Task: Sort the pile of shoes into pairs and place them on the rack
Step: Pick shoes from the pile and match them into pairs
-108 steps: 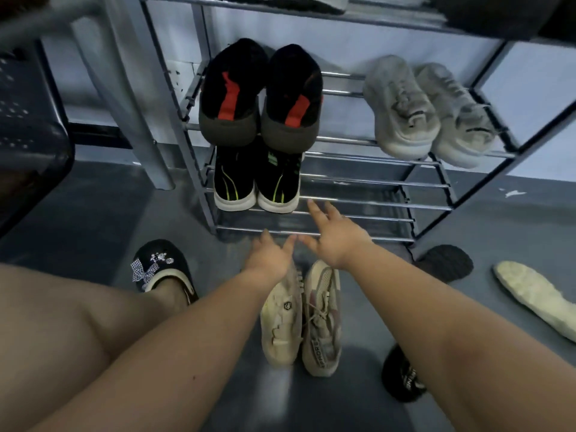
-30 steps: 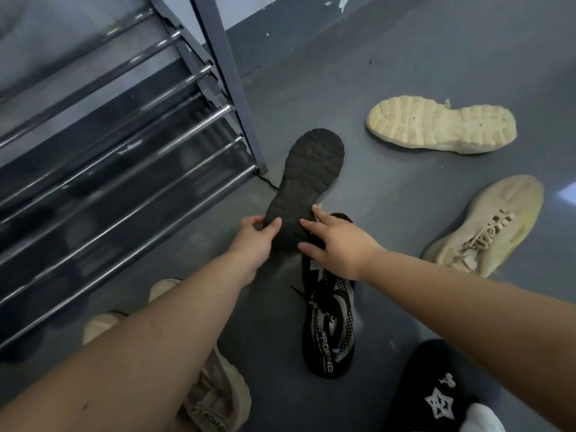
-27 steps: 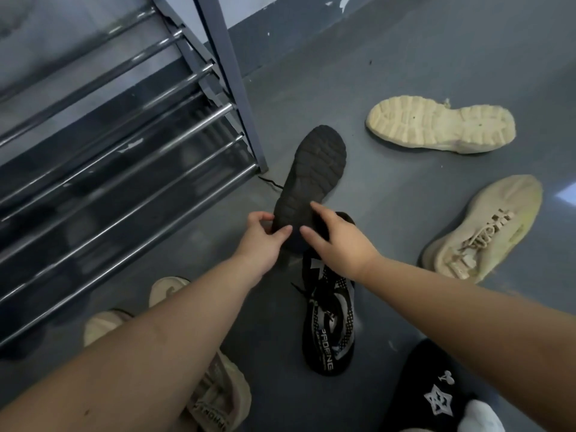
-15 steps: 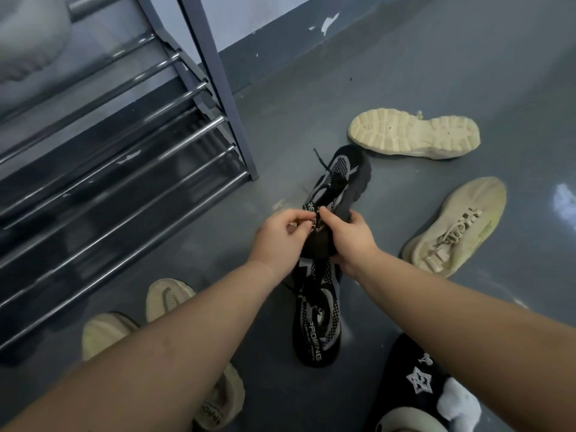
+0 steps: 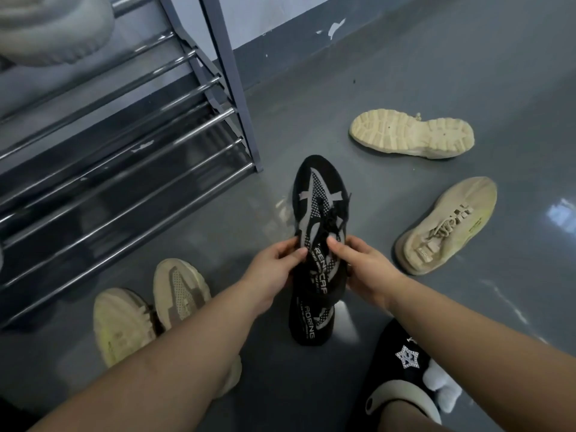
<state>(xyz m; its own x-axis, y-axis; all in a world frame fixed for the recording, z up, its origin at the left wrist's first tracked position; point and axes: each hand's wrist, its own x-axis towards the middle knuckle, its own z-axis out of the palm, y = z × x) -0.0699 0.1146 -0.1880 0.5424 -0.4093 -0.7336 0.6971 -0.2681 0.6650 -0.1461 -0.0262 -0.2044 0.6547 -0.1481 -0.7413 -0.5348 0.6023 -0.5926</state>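
I see second black shoe mostly hidden under held one — rack cut off at left edge, beige pair partly behind my forearm.

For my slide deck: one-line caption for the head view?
Both hands, left hand and right hand, hold a black sneaker above its mate.

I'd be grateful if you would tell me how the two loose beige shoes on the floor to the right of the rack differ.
The farther beige shoe lies on its side with its chunky lugged sole facing the camera; the nearer beige sneaker sits upright, showing its laces and knit upper. The farther shoe lies crosswise, while the nearer sneaker lies diagonally. Both rest on the grey floor, untouched by either hand.
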